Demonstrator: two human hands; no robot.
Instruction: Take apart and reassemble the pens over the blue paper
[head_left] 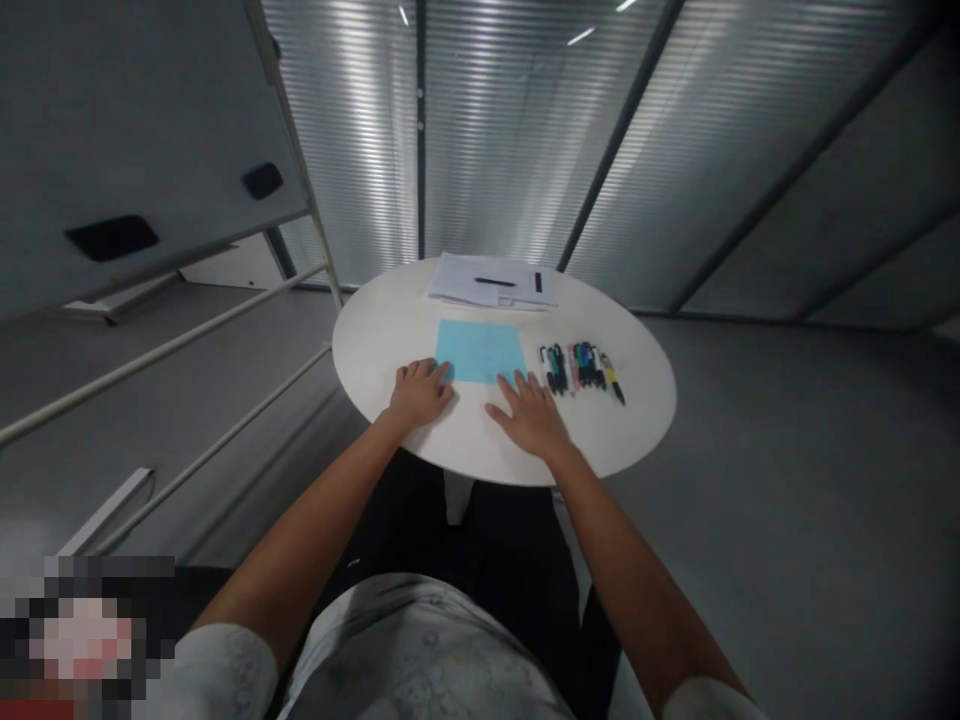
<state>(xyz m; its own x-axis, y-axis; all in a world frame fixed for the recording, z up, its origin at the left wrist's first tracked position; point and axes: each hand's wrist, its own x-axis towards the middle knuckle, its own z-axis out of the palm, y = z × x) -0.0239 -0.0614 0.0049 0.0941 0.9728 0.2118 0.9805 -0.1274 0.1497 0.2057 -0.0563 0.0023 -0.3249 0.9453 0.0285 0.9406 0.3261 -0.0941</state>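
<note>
A light blue sheet of paper (pixel 481 350) lies flat on a round white table (pixel 457 440). My left hand (pixel 421 392) rests palm down at its near left corner, fingertips touching the edge and fingers a little apart. At the near right corner lies my right hand (pixel 529 412), fingers spread, its tips at the paper's edge. Neither hand holds anything. Just right of the paper, close to my right hand, is a row of several pens (pixel 577 367) side by side, with a yellow and black marker (pixel 613 380) at the right end.
Behind the blue sheet lies a stack of white papers (pixel 457 280) with a black pen (pixel 495 282) on top. A metal rail frame (pixel 225 300) and a grey panel (pixel 150 120) stand to the left. Ribbed glass partitions (pixel 495 150) rise behind the table. A pixelated patch covers the lower left corner.
</note>
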